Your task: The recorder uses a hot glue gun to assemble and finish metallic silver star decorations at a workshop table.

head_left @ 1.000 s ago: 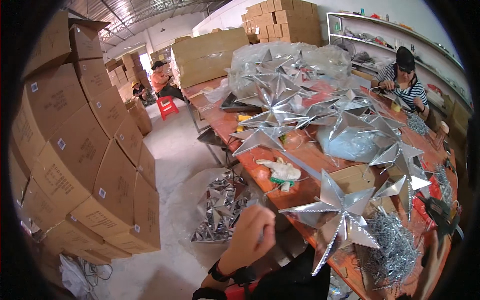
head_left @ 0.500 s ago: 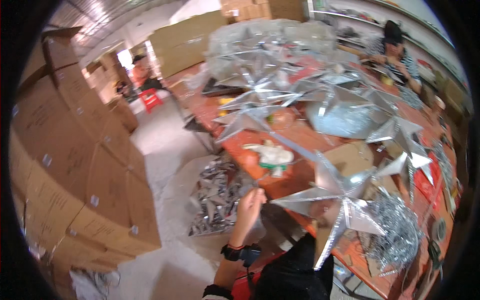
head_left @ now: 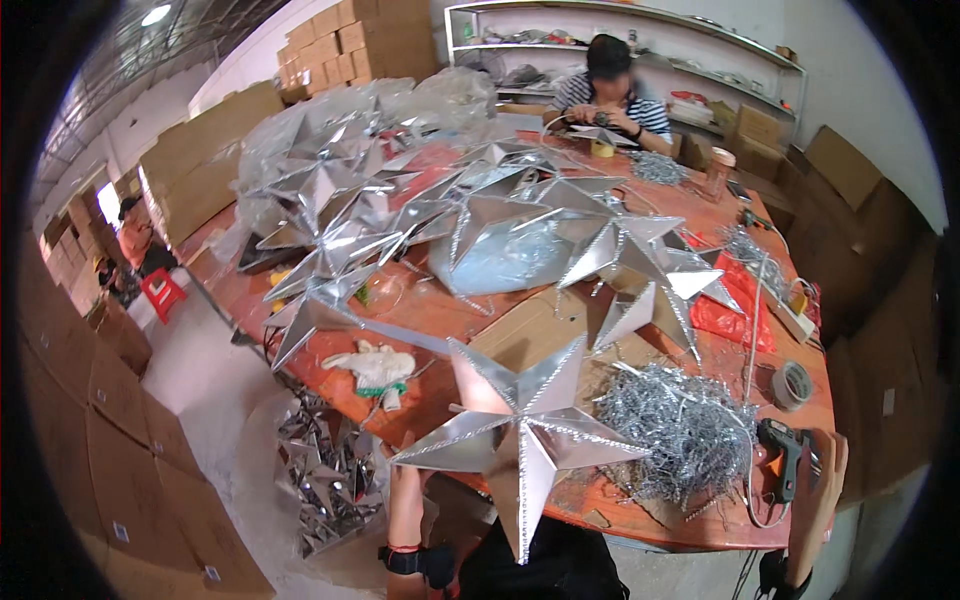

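Observation:
A large silver five-pointed star [head_left: 500,425] with tinsel along its ridges lies over the table's near edge, its lowest point hanging above my lap. My left hand [head_left: 405,475] is closed at the star's left tip, its fingers partly hidden behind that point. At the table's right corner, my right hand [head_left: 828,460] is right beside a black glue gun [head_left: 785,462] with an orange trigger. Its fingers are partly hidden, so whether they grip the gun is unclear. Between the star and the gun sits a heap of silver tinsel [head_left: 685,430].
More silver stars [head_left: 340,235] cover the orange table [head_left: 335,385]. A white glove [head_left: 370,368], a tape roll [head_left: 791,385] and a red bag [head_left: 735,305] lie there too. A co-worker [head_left: 610,95] sits opposite. Stacked cartons [head_left: 130,480] line the left; a bag of silver pieces [head_left: 330,475] is on the floor.
My view has swung to the right. My right hand has come into sight beside the glue gun. My left hand remains by the star's left tip.

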A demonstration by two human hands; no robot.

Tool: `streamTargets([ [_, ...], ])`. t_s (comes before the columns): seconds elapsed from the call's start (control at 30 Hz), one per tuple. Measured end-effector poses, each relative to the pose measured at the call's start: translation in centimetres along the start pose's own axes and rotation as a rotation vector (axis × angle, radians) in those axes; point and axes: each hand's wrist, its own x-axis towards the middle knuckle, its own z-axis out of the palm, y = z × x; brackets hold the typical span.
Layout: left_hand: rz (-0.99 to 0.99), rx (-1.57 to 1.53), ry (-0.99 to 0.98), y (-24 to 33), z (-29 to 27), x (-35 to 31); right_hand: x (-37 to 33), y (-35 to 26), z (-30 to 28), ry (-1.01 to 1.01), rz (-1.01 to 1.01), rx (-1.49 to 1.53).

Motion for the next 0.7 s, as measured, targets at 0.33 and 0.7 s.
streamTargets([
  [0.33,0.084,-0.294,-0.167,-2.3,-1.3,0.9,3.8,-14.8,-5.2,-0.561,-0.969,1.568],
  [0.7,0.02,-0.489,-0.24,-2.4,0.0,1.6,2.6,-17.6,-4.2,-1.034,-0.782,1.823],
])
